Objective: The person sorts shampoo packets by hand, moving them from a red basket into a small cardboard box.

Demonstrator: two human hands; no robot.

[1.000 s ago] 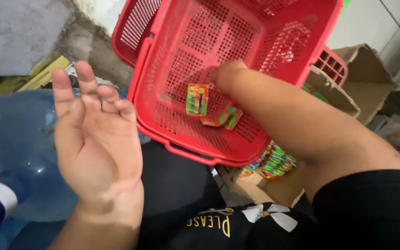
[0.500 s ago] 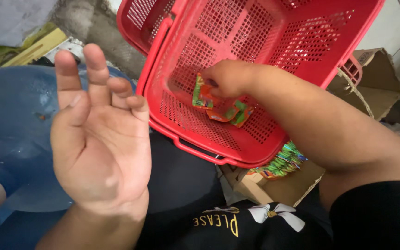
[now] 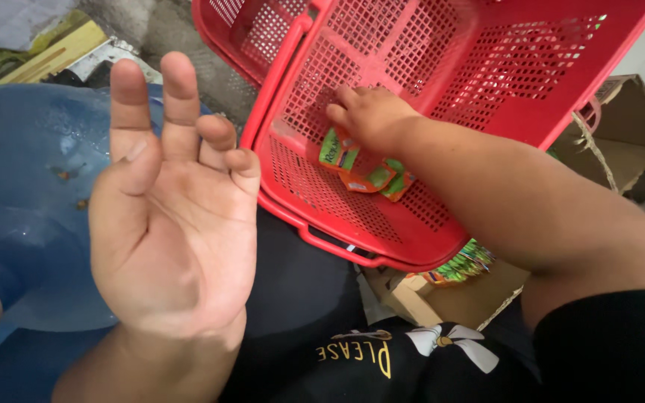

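right hand (image 3: 371, 116) fingers pinch glossy sachets (image 3: 363, 170) in red mesh plastic basket (image 3: 412, 75); left hand (image 3: 173, 224) splayed, empty

Soft, even daylight with faint shadows, mild sheen on the blue water jug (image 3: 31, 186) at left, the near left hand (image 3: 173, 224) slightly soft, wide-angle stretching towards the edges

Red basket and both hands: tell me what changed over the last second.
The right hand slid leftward across the floor of the red basket onto the green and orange sachets; whether it grips one cannot be told. The sachets look slightly shifted. The left hand stayed open, palm up and empty, beside the blue water jug. The cardboard box of sachets stayed under the basket.
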